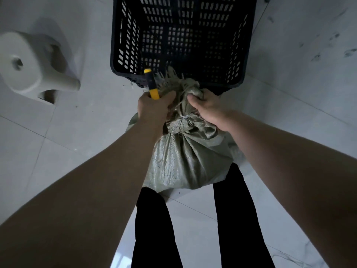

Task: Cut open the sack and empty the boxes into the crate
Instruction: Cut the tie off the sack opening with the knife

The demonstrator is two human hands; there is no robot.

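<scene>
Sack (pixel 185 161) of woven greenish cloth stands on the tiled floor (pixel 289 132) between the person's legs (pixel 152 229), its bunched neck touching the near wall of the black slatted crate (pixel 179 35). Seen from the head camera, the neck is bound tight with string (pixel 182 118), and no boxes are visible, so they are presumably inside. The left hand (pixel 154 108) is closed around a yellow-and-black utility knife (pixel 151 84) whose end points up toward the crate; whether a blade is out I cannot tell. The right hand (pixel 207 107) is clenched on the gathered cloth above the tie. A white plastic stool (pixel 31 64) lies on the floor well to the left. The cut looks not yet made. To do it well, the right hand should likely pull the neck taut and upright while the knife works at the string or just beside it, edge angled away from those fingers and from the legs below.
</scene>
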